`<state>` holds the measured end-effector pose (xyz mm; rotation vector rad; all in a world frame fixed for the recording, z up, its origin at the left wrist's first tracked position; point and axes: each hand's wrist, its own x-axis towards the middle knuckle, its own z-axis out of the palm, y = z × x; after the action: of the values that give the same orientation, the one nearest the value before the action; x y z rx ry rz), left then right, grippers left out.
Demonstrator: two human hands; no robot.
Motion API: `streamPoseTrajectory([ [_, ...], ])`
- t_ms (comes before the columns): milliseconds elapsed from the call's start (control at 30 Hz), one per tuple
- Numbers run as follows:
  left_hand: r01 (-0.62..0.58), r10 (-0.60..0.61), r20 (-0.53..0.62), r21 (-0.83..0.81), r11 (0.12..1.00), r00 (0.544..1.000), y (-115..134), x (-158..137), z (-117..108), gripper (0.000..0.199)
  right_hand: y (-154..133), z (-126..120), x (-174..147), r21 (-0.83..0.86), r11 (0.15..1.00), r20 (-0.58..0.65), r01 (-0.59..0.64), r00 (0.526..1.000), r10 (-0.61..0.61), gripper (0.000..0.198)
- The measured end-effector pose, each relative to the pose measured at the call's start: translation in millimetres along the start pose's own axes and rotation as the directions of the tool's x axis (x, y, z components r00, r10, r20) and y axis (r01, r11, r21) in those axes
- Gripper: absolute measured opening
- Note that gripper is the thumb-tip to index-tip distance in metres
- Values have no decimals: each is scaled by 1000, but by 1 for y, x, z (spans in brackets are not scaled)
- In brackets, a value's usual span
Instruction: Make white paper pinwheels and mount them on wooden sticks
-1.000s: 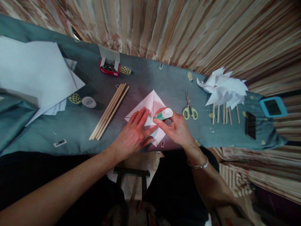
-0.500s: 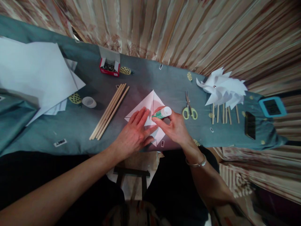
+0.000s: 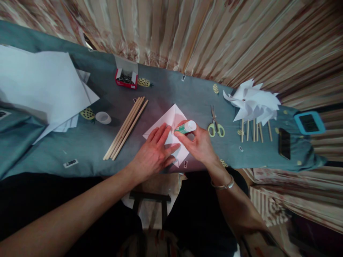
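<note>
A white paper square point(image 3: 168, 118) lies turned like a diamond on the cloth, with lines running in from its corners. My left hand point(image 3: 158, 150) rests on it, fingers spread and flat against the paper. In my right hand point(image 3: 198, 142) is a green and white glue stick point(image 3: 184, 127), gripped between thumb and fingers. It slants, with its lower end at the middle of the paper; the tip itself is hidden by fingers. Right of this hand lie scissors point(image 3: 214, 125) with pale green handles, blades pointing away.
Left are several wooden sticks point(image 3: 125, 128), a white cap point(image 3: 103, 117), a red box point(image 3: 126, 79) of small metal pieces and large paper sheets point(image 3: 40, 82). Right are paper pinwheels point(image 3: 254, 101) on sticks, a dark phone point(image 3: 284, 143) and a blue-framed device point(image 3: 310, 122). A curtain point(image 3: 171, 32) hangs behind.
The view has shifted very slightly. Both hands stay almost in place, the left flat on the paper and the right still holding the glue stick at its middle.
</note>
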<state>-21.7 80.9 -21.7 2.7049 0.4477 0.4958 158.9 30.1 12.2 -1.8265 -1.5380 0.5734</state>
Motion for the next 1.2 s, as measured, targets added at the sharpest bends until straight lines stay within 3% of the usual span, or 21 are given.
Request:
streamPoseTrajectory([
  [500, 28, -28, 49, -10, 1000, 998, 0, 0, -1, 38, 2, -8, -1, -65, 998, -40, -18, 999, 16, 19],
  [633, 22, -22, 11, -10, 1000, 1000, 0, 0, 1, 39, 9, -22, 1, 164, 981, -191, -101, 973, 132, 23],
  [733, 27, -27, 7, -9, 1000, 1000, -1, 0, 1, 37, 18, -33, 6, 463, 877, -262, -127, 926, 272, 23],
  [833, 20, -21, -7, -21, 1000, 1000, -1, 0, 0, 43, 25, -38, 11, 646, 747, -190, -156, 915, 356, 26],
  [1033, -20, 19, -67, -21, 1000, 998, 2, -3, -12, 63, 26, -35, 15, 815, 526, 8, -243, 912, 409, 33],
  [1133, 19, -16, -155, 19, 1000, 988, -7, -8, -35, 62, 25, -31, 16, 836, 487, 40, -255, 912, 409, 35],
  [1200, 111, -92, -245, 63, 992, 965, -21, -14, -54, 60, 25, -28, 16, 841, 472, 45, -263, 904, 425, 36],
])
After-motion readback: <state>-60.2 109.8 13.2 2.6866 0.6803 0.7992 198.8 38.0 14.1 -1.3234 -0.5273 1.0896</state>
